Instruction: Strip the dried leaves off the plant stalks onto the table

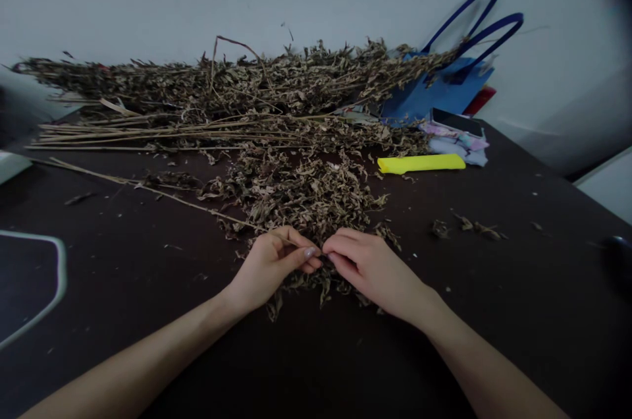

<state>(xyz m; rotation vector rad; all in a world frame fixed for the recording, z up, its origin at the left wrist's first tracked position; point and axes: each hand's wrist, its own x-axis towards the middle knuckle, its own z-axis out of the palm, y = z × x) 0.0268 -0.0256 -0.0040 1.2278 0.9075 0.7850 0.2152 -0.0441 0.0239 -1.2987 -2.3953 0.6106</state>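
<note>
My left hand (276, 259) is closed around a long thin dried stem (187, 206), which runs out to the left and away across the table. My right hand (368, 265) meets it fingertip to fingertip. Its thumb and fingers are pinched together near the stem's end, and what lies between them is too small to make out. Under and beyond both hands spreads a loose heap of dried, curled brown leaves (306, 195). Some leaves also lie on the near side, below the fingers.
Bare dried stalks (123, 134) lie behind the heap, with a thick bundle of leafy dried plants (237, 86) against the wall. At right are a yellow strip-shaped object (422, 163), a phone (457, 122) on crumpled cloth, and a blue bag (429, 96). A white cable (62, 267) curves at left.
</note>
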